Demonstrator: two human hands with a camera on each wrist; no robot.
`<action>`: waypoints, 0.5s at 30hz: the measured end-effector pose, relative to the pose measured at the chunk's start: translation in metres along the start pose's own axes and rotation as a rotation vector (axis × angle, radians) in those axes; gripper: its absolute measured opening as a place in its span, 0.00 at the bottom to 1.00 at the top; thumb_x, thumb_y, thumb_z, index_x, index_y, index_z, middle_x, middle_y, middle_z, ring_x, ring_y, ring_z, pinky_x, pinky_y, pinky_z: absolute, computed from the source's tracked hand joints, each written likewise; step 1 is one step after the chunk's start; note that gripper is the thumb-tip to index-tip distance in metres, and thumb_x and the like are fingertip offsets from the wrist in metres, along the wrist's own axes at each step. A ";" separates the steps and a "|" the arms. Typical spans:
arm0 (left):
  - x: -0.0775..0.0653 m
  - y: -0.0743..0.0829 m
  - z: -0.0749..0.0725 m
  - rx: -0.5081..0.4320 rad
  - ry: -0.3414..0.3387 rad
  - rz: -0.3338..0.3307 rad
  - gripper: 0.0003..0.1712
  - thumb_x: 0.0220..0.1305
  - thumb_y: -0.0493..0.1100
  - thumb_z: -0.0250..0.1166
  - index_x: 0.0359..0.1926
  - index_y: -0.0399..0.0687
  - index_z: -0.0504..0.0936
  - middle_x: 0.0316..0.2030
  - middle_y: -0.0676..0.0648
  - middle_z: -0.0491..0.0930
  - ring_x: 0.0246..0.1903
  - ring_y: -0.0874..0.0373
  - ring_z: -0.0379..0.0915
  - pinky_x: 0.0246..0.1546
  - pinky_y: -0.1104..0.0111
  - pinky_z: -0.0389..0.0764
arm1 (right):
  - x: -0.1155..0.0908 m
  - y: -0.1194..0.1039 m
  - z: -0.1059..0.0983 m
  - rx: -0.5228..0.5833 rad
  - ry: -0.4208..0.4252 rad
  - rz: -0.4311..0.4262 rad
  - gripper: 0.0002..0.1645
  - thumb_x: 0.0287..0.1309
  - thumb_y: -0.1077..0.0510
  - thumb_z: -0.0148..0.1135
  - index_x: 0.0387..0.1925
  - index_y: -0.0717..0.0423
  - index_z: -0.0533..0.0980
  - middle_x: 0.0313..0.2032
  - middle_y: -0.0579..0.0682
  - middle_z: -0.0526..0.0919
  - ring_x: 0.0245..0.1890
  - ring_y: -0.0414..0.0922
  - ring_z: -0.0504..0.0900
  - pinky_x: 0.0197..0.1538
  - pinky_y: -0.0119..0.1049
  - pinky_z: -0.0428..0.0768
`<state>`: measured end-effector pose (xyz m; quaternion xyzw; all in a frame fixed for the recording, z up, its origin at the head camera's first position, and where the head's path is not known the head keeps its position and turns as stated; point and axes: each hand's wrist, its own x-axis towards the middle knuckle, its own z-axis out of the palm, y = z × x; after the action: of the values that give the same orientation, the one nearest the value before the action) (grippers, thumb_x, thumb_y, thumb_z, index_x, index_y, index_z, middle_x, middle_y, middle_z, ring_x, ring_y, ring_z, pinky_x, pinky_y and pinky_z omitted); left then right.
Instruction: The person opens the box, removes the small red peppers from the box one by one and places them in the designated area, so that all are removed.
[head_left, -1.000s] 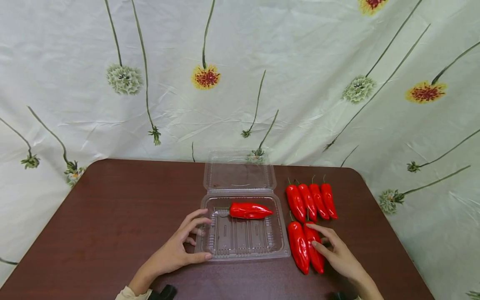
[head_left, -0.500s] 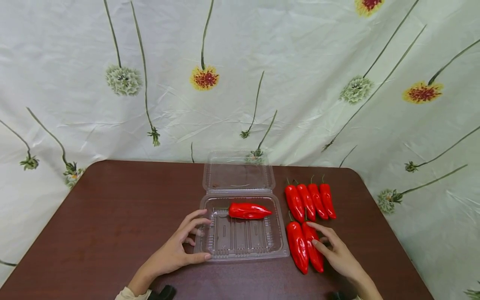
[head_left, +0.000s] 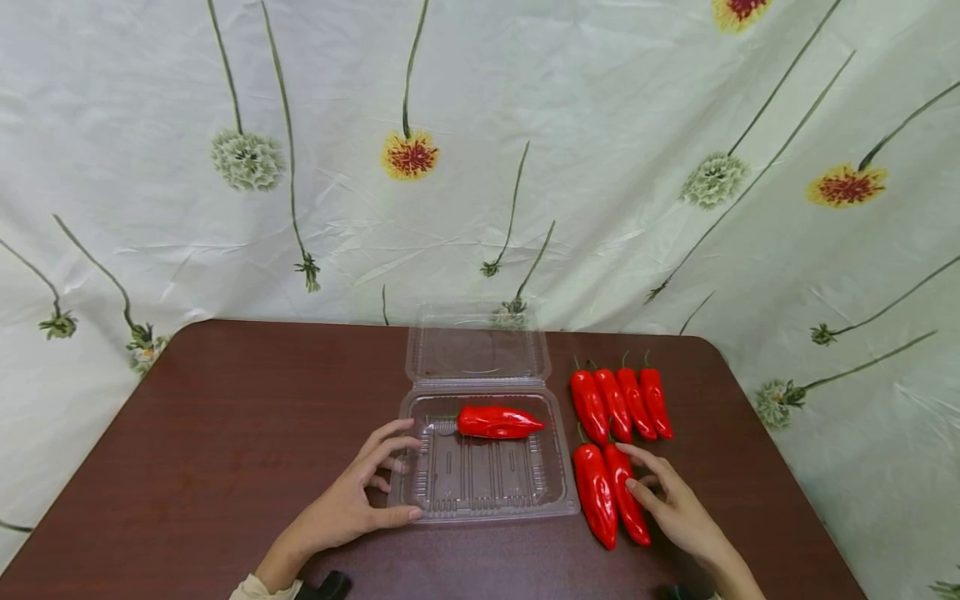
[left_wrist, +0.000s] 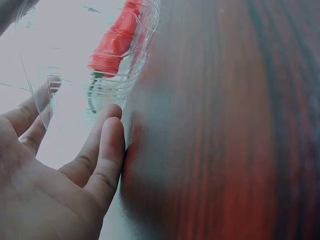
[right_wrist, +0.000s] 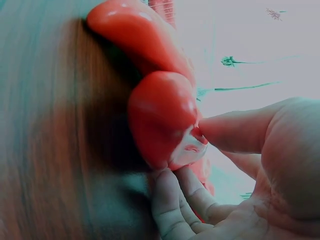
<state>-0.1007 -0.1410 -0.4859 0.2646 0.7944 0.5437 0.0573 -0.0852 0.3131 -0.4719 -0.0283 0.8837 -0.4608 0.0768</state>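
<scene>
In the head view, a clear plastic clamshell box (head_left: 480,510) stands with its lid raised at the back. One red chili pepper (head_left: 499,422) lies crosswise in its rear half. My left hand (head_left: 347,504) rests at the box's left side, thumb at the front left corner, fingers spread over the rim. The left wrist view shows that hand's fingers (left_wrist: 111,145) fairly straight against the clear wall. My right hand (head_left: 675,500) pinches the right one of two front chili peppers (head_left: 627,496); the right wrist view has thumb and fingers around it. Its neighbour chili pepper (head_left: 596,496) lies alongside on the left.
Behind the front pair, several more red chili peppers (head_left: 630,400) lie in a row at the box's right. The brown table (head_left: 285,400) ends at a back edge against a white floral cloth (head_left: 585,100). The raised lid (head_left: 478,346) reaches near that edge.
The chili pepper under my right hand has tilted slightly, its tip shifting a little to the right. My left hand and the box have stayed in place.
</scene>
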 end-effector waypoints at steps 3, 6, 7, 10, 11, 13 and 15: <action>0.000 0.000 0.000 -0.001 0.003 -0.002 0.39 0.58 0.44 0.76 0.68 0.49 0.69 0.75 0.44 0.49 0.50 0.54 0.68 0.40 0.68 0.76 | 0.000 0.000 0.000 0.002 0.003 -0.005 0.28 0.69 0.56 0.61 0.69 0.43 0.69 0.60 0.58 0.70 0.45 0.46 0.76 0.41 0.34 0.77; 0.000 0.001 0.000 -0.002 0.003 -0.001 0.39 0.58 0.44 0.76 0.68 0.49 0.69 0.75 0.43 0.49 0.50 0.53 0.69 0.40 0.68 0.76 | 0.000 -0.001 -0.001 0.008 0.004 -0.014 0.28 0.69 0.56 0.61 0.69 0.44 0.69 0.61 0.59 0.70 0.44 0.45 0.76 0.40 0.34 0.77; 0.000 0.001 0.000 -0.006 0.002 -0.001 0.39 0.58 0.44 0.76 0.68 0.49 0.69 0.75 0.43 0.49 0.50 0.52 0.68 0.40 0.68 0.76 | 0.000 -0.002 -0.001 0.014 0.007 -0.017 0.28 0.69 0.56 0.61 0.69 0.45 0.69 0.61 0.59 0.70 0.44 0.45 0.76 0.40 0.34 0.77; 0.000 0.001 -0.001 -0.011 -0.002 0.000 0.39 0.58 0.43 0.76 0.68 0.48 0.68 0.76 0.43 0.49 0.50 0.52 0.68 0.40 0.67 0.75 | -0.002 -0.003 -0.002 0.018 0.011 -0.029 0.28 0.69 0.56 0.61 0.69 0.45 0.69 0.61 0.59 0.70 0.43 0.44 0.77 0.39 0.34 0.77; 0.000 0.002 -0.001 -0.012 -0.003 0.000 0.39 0.58 0.43 0.76 0.68 0.48 0.68 0.76 0.43 0.49 0.50 0.52 0.68 0.40 0.67 0.75 | -0.002 -0.004 -0.002 0.017 0.014 -0.035 0.28 0.69 0.56 0.61 0.69 0.46 0.69 0.60 0.59 0.70 0.43 0.45 0.77 0.39 0.34 0.77; 0.000 0.002 -0.001 -0.019 -0.005 -0.001 0.39 0.58 0.43 0.75 0.69 0.48 0.68 0.76 0.44 0.48 0.51 0.51 0.67 0.40 0.67 0.75 | -0.003 -0.006 -0.003 0.016 0.018 -0.039 0.28 0.69 0.56 0.61 0.69 0.46 0.69 0.61 0.59 0.70 0.43 0.45 0.77 0.39 0.34 0.77; 0.000 0.002 0.000 -0.024 -0.011 -0.001 0.39 0.58 0.43 0.75 0.69 0.48 0.68 0.76 0.43 0.48 0.51 0.51 0.67 0.40 0.67 0.75 | -0.003 -0.007 -0.004 0.010 0.024 -0.038 0.28 0.70 0.56 0.61 0.69 0.46 0.69 0.61 0.59 0.70 0.43 0.45 0.77 0.40 0.34 0.77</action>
<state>-0.1005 -0.1406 -0.4838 0.2664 0.7878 0.5515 0.0652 -0.0828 0.3125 -0.4633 -0.0393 0.8815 -0.4670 0.0575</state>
